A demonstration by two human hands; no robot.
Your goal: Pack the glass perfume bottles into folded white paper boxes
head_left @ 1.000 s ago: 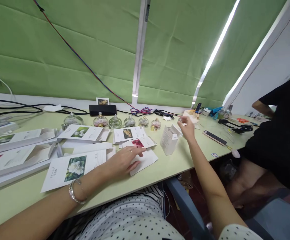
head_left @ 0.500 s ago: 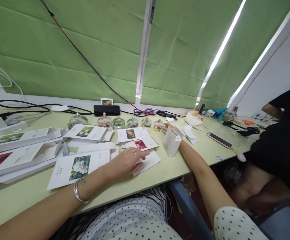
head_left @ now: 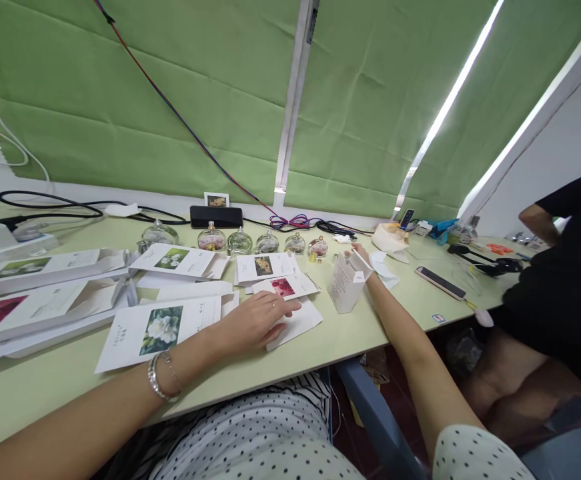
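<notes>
My left hand (head_left: pixel 256 321) rests palm down with fingers apart at the near edge of a flat white carton with a red flower picture (head_left: pixel 283 287). A blank white flap (head_left: pixel 300 323) lies under its fingertips. My right hand (head_left: pixel 361 255) reaches behind an upright white box (head_left: pixel 348 283) whose top is open. Most of its fingers are hidden by that box, so I cannot see whether they hold anything. Left of it stands a row of round perfume bottles, with a pink one (head_left: pixel 317 247) nearest. Crumpled white paper (head_left: pixel 384 270) lies just right of the hand.
Several flat printed cartons (head_left: pixel 45 307) cover the left of the table. A black phone (head_left: pixel 216 217) leans at the back, and another phone (head_left: pixel 440 283) lies at right. Cables (head_left: pixel 293 221) run along the wall. A person in black (head_left: pixel 565 267) is at far right.
My right hand has shifted right, away from the pink bottle at the row's end, and is now behind the upright box's right side. The left hand stays in place.
</notes>
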